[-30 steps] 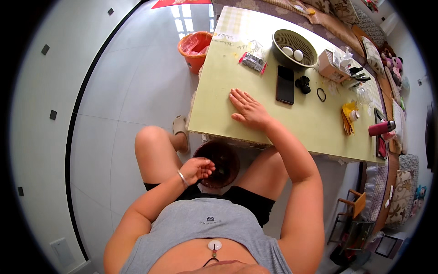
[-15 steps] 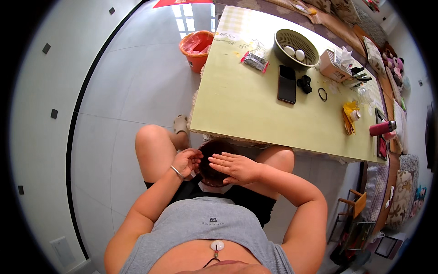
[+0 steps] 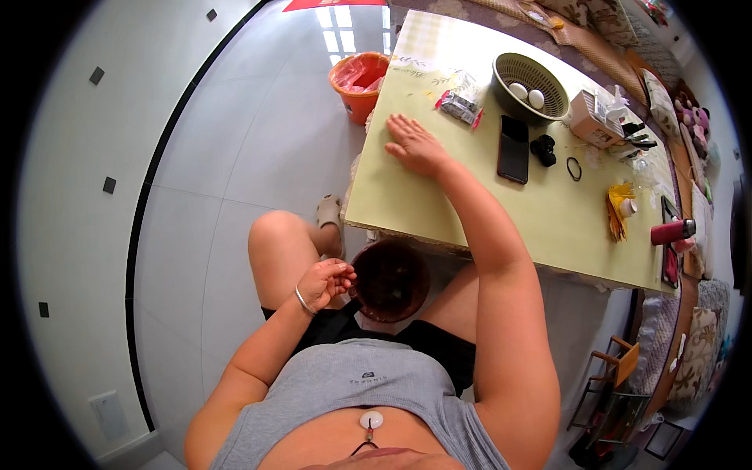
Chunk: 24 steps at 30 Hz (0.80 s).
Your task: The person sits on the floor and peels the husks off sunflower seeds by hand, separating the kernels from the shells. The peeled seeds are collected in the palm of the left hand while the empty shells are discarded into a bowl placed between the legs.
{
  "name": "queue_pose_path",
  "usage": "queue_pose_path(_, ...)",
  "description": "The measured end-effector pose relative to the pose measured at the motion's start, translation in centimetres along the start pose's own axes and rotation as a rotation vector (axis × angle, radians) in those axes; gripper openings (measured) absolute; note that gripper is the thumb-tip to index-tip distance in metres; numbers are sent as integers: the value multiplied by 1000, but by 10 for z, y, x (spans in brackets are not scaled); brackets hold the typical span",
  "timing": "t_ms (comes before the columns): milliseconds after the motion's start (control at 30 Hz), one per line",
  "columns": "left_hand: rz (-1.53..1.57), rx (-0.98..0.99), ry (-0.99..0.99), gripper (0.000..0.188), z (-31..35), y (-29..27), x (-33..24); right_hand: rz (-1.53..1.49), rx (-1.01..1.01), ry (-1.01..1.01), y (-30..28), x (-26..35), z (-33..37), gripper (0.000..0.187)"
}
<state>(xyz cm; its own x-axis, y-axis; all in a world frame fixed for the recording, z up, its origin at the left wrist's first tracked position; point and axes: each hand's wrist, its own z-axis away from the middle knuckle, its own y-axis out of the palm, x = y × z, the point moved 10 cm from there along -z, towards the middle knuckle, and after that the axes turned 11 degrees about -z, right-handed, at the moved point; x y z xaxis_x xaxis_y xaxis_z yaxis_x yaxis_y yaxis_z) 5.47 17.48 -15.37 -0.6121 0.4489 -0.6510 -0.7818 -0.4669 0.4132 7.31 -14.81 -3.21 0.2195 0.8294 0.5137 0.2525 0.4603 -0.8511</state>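
My right hand (image 3: 415, 146) lies flat on the yellow-green tablecloth (image 3: 439, 200), palm down near the table's left edge, fingers stretched out with no object under them that I can see. Between my knees stands a dark reddish-brown bucket (image 3: 392, 312) with a dark inside and small bits at its bottom. Beside its left rim hovers my left hand (image 3: 325, 284), a silver bangle on the wrist. Its fingers are curled together; whether anything small is in them is hidden.
On the table are a snack packet (image 3: 460, 108), a green-grey colander (image 3: 530, 88) with two white eggs, a phone (image 3: 513, 150), a black object (image 3: 544, 150), a black band (image 3: 574, 169), a tissue box (image 3: 595, 119) and a red flask (image 3: 673, 232). An orange bin (image 3: 359, 106) stands left of the table.
My right hand has moved from over the bucket up onto the tabletop and now rests flat. My left hand stays by the bucket rim. The whole view has shifted slightly.
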Motion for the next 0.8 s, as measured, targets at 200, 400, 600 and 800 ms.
queue_pose_path(200,-53,-23,9,14,-2,-7,4,13,227,-380,52,92,50,65)
queue_pose_path(400,-81,-50,20,13,-2,-2,-1,-37,336,-547,60,154,137,68)
queue_pose_path(600,-97,-31,15,12,-4,0,0,-361,435,-612,81,171,210,64)
queue_pose_path(800,-146,-25,8,13,-3,0,4,-530,-148,-122,-51,49,163,54)
